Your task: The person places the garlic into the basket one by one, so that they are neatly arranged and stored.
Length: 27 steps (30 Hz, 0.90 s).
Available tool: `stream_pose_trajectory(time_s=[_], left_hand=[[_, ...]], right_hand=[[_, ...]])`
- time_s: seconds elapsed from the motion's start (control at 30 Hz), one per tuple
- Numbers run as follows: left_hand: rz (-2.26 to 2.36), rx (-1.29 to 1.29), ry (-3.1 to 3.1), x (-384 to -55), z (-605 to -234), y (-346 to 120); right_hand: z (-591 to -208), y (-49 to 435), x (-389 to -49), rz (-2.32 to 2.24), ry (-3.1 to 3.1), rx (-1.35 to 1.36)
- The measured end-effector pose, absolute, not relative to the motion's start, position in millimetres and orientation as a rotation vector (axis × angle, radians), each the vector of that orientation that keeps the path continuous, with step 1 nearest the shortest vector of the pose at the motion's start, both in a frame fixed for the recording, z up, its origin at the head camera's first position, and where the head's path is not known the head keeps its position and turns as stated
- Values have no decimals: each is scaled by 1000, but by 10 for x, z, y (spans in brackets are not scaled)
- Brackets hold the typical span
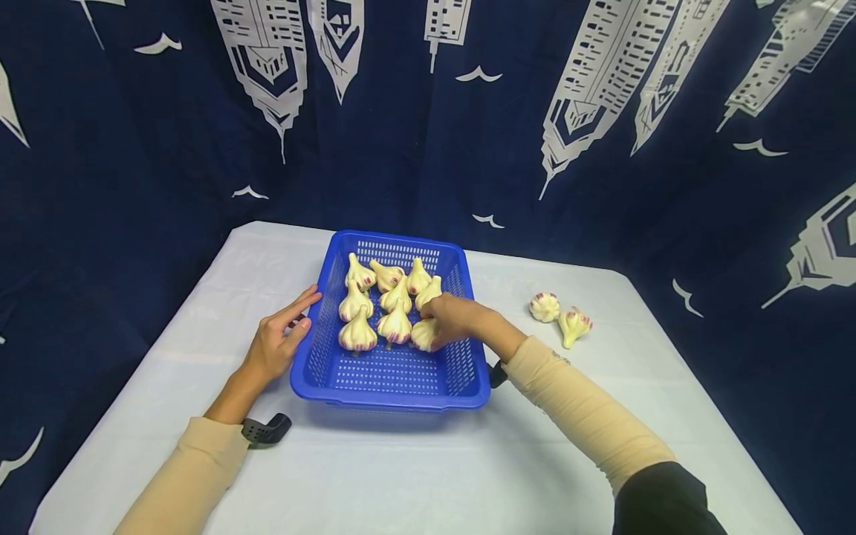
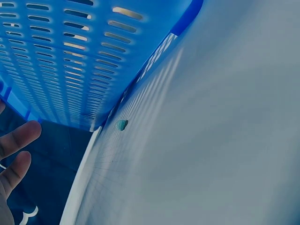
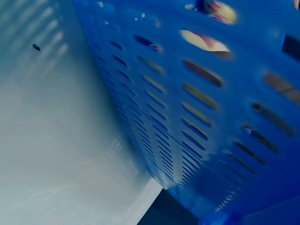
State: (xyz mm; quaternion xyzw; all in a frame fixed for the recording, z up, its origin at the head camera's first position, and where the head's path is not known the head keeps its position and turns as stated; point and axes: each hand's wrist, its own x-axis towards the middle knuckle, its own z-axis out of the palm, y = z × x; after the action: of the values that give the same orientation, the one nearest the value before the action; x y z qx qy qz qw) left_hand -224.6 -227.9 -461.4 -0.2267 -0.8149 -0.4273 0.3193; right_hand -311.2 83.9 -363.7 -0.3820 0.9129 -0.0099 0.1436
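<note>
A blue plastic basket (image 1: 391, 401) with slotted walls holds several garlic bulbs (image 1: 357, 332), white with purple streaks, standing in rough rows. My right hand (image 1: 455, 319) reaches over the basket's right side and grips a garlic bulb (image 1: 424, 336) at the right end of the front row, thumb and fingers around it. At the left rim, my left hand (image 1: 277, 338) has its fingers extended, the fingertips right by the edge. The left wrist view shows two of these fingers (image 2: 21, 138) beside the slotted wall. The basket wall (image 3: 187, 117) hides the right hand in the right wrist view.
Two more garlic bulbs, one lying on its side (image 1: 574, 325) and one showing its round base (image 1: 545, 306), are on the white table (image 1: 401, 475) right of the basket. Behind the table hangs a dark blue cloth (image 1: 414, 163) with white building prints.
</note>
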Motion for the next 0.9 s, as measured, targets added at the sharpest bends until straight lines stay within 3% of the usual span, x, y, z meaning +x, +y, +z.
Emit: stream_pose_trajectory(time_s=[0.9], left_hand=[[-1127, -604, -2126, -2247, -4615, -2267]], right_hand=[[-3403, 1128, -3020, -301, 2607, -1150]])
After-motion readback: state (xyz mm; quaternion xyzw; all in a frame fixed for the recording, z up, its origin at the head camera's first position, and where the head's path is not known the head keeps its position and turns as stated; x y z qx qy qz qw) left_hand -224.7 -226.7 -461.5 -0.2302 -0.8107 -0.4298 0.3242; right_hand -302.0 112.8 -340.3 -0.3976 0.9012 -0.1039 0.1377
